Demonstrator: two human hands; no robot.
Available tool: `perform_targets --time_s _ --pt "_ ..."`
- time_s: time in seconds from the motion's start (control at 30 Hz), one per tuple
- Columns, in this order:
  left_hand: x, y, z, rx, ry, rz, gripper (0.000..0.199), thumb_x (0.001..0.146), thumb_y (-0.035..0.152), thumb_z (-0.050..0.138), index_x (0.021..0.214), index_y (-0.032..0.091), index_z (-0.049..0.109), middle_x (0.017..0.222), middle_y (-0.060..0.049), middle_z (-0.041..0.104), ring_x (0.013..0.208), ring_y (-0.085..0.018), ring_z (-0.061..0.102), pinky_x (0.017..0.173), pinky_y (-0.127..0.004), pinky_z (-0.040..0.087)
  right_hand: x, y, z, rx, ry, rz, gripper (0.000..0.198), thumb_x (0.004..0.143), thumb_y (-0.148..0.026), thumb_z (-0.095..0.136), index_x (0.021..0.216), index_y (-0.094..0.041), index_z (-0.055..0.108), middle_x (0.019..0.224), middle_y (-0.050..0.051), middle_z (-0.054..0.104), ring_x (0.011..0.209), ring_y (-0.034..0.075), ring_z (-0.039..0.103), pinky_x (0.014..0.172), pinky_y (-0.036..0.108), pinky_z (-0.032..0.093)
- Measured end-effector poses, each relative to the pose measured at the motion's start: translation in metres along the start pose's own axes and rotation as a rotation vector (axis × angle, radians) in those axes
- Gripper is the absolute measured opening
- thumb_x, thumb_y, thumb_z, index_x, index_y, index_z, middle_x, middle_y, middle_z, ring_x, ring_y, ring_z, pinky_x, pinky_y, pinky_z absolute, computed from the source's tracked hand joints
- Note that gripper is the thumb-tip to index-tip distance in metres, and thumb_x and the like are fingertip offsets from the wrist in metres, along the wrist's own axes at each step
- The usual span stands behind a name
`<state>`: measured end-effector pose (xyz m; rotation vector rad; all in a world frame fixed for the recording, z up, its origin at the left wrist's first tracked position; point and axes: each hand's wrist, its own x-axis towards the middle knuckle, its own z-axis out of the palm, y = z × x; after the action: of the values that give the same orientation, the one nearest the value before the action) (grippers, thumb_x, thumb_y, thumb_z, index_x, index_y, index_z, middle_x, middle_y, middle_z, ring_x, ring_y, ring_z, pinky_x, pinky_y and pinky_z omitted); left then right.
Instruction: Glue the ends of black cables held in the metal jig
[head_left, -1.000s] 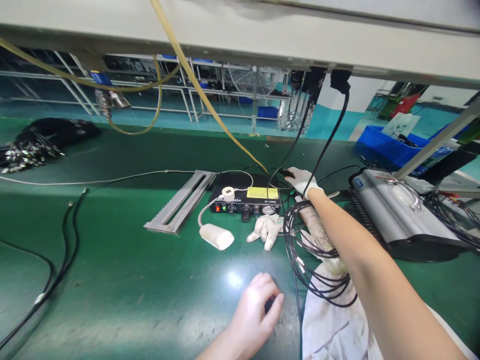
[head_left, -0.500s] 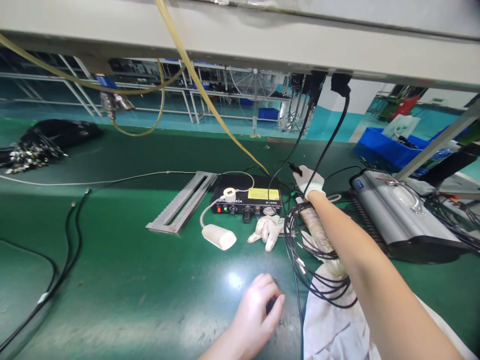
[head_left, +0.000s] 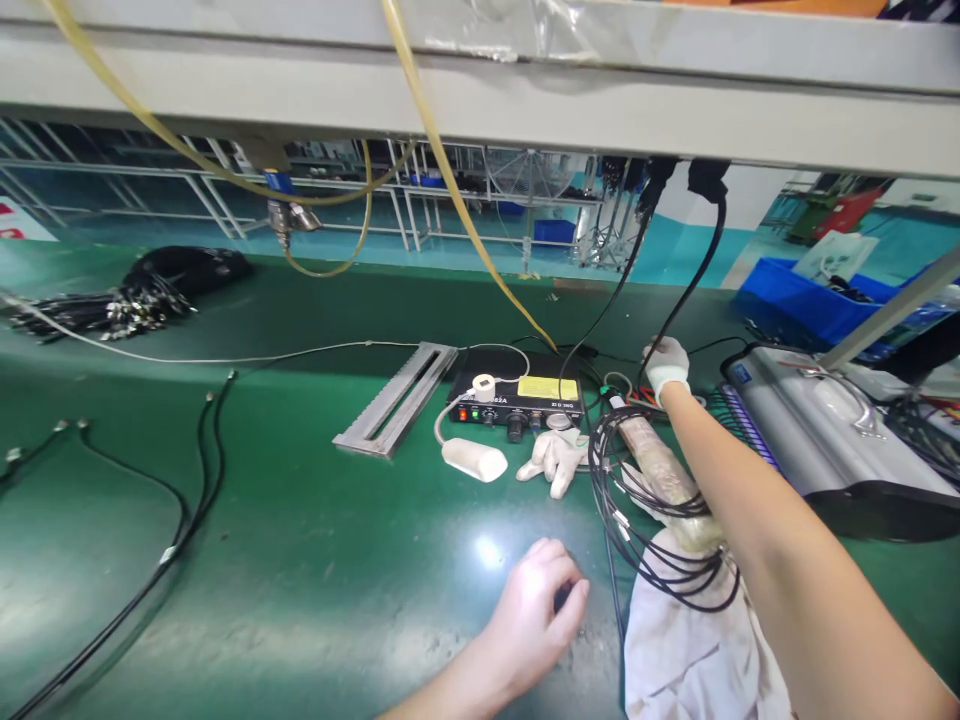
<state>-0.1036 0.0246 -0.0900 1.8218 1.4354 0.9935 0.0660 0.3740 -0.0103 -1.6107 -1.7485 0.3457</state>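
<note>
My bare left hand [head_left: 534,610] rests on the green bench with its fingers loosely curled and the thumb apart. I see nothing held in it. My right hand [head_left: 666,364], in a white glove, is farther back, fingers curled beside a hanging black cable [head_left: 718,235]; what they hold, if anything, is hidden. Left of that hand, a small black cable piece [head_left: 587,352] lies on the bench. Below my right hand, a coil of thin black cable [head_left: 600,490] loops around a wrapped cylinder [head_left: 651,455]. A silver-grey machine [head_left: 847,430] stands to the right, purple light showing along its left side.
A black control box [head_left: 517,385] carries a small white lamp [head_left: 474,460]. Near it lie a slotted metal bar [head_left: 397,400] and a white glove [head_left: 553,460]. Black cables [head_left: 169,555] cross the left side. A yellow hose [head_left: 442,150] hangs from the shelf beam [head_left: 480,95].
My right hand has shifted right, away from the black cable piece, which now lies on the bench. Purple light now shows at the grey machine. My left hand stays nearly still; the view has turned slightly.
</note>
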Motion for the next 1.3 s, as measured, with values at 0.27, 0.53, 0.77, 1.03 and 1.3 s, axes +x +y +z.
perform_targets --time_s 0.27,0.53,0.77,1.03,1.3 --pt "0.001 -0.002 -0.001 0.0 -0.062 0.052 0.03 0.096 0.027 0.042 0.068 0.018 0.049 0.073 -0.004 0.053 0.074 -0.019 0.051 0.07 -0.03 0.04 -0.068 -0.015 -0.063 0.295 0.137 -0.1 0.034 0.096 -0.038 0.057 0.122 -0.016 0.057 0.117 0.009 0.063 0.097 0.019 0.064 0.083 0.039 0.057" --pt "0.0 0.005 -0.003 0.177 -0.137 0.062 0.028 0.096 0.028 0.04 0.075 0.018 0.056 0.08 -0.005 0.058 0.082 -0.02 0.058 0.075 -0.031 0.047 -0.288 -0.032 -0.11 0.322 -0.164 -0.551 0.019 0.095 -0.026 0.053 0.102 -0.024 0.07 0.101 0.003 0.074 0.094 0.016 0.069 0.086 0.03 0.057" --pt "0.015 0.004 -0.05 0.432 -0.204 -0.114 0.02 0.089 0.036 0.066 0.085 0.017 0.067 0.082 0.0 0.066 0.075 -0.014 0.064 0.072 -0.028 0.054 -0.374 0.047 -0.124 0.009 -0.511 -0.459 0.025 0.095 -0.038 0.052 0.106 -0.029 0.073 0.105 0.003 0.076 0.094 0.02 0.072 0.086 0.032 0.06" --pt "0.03 -0.061 -0.199 0.843 0.317 -0.52 0.041 0.094 0.036 0.061 0.129 0.017 0.054 0.133 -0.011 0.056 0.116 -0.027 0.059 0.096 -0.05 0.052 -0.341 0.104 -0.112 -0.124 -0.291 -0.175 0.036 0.083 -0.06 0.047 0.095 -0.041 0.075 0.112 0.002 0.073 0.111 0.033 0.066 0.096 0.053 0.057" --pt "0.006 -0.096 -0.192 0.94 0.412 -0.614 0.042 0.095 0.039 0.06 0.13 0.017 0.054 0.132 -0.011 0.056 0.115 -0.026 0.059 0.096 -0.049 0.051 -0.341 0.097 -0.113 -0.12 -0.338 -0.133 0.032 0.086 -0.056 0.047 0.097 -0.039 0.072 0.116 0.001 0.072 0.111 0.031 0.066 0.092 0.054 0.057"
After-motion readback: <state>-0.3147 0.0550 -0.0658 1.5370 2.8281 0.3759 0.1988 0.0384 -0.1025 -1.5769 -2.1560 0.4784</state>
